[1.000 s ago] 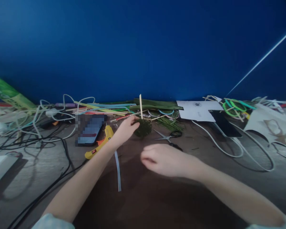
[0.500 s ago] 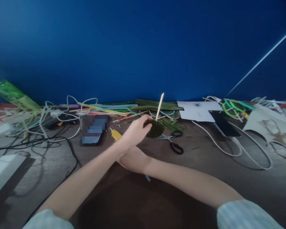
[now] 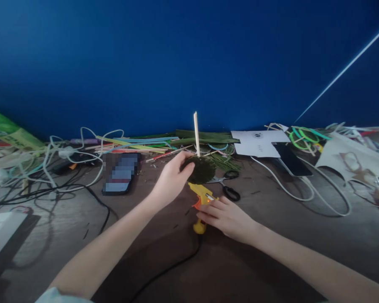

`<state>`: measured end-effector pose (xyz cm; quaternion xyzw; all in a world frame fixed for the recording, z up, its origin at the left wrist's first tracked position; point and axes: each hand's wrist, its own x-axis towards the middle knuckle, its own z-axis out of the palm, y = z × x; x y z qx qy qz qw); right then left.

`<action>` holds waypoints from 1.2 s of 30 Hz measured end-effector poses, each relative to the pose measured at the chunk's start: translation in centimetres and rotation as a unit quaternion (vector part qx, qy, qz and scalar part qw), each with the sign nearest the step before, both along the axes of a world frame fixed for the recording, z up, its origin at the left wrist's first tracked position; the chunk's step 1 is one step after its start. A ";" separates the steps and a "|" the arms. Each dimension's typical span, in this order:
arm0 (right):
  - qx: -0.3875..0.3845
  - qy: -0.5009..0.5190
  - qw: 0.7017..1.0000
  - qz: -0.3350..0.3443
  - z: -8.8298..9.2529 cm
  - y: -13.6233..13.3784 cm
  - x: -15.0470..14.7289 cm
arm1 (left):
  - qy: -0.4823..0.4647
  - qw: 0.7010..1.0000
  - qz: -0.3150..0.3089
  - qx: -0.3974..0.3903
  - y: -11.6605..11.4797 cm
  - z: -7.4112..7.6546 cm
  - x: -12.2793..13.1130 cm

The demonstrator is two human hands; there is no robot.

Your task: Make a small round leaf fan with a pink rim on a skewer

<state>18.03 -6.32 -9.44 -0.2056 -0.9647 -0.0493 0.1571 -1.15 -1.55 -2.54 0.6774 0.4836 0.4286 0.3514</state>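
My left hand (image 3: 173, 179) pinches the left edge of a dark green round disc (image 3: 204, 169) between thumb and fingers. A pale wooden stick (image 3: 196, 134) stands almost upright from the disc. Just below it, my right hand (image 3: 229, 216) is wrapped round the grip of a yellow glue gun (image 3: 201, 194) with an orange trigger. A small orange light glows on the gun's side. Its nozzle points up and left, and the tip is hidden at the disc's lower edge. A black cord hangs from the handle. Scissors (image 3: 231, 192) with black handles lie right of the disc.
A phone (image 3: 122, 172) lies to the left, near tangled cables (image 3: 63, 168) and a white power strip (image 3: 6, 229). Coloured strips and green stems (image 3: 224, 162) line the wall. On the right are white paper (image 3: 259, 144), a black-screened phone (image 3: 292, 160) and a white cable (image 3: 282, 185).
My right hand has come out from under my left forearm, bringing the glue gun rightward to below the disc. The stick has turned more upright, and the disc has shifted slightly left.
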 end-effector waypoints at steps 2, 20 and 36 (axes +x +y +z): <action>-0.021 -0.003 1.000 -0.010 -0.2 -0.3 1.3 | -0.016 1.000 0.004 -0.015 0.2 -0.4 -0.5; -0.172 0.221 0.912 -0.299 -1.4 -3.3 3.3 | -0.109 0.982 0.140 -0.069 -2.5 -5.8 -2.8; -0.219 0.079 0.864 -0.447 0.2 -0.8 0.8 | -0.201 0.964 0.151 -0.092 -1.6 -8.4 -3.4</action>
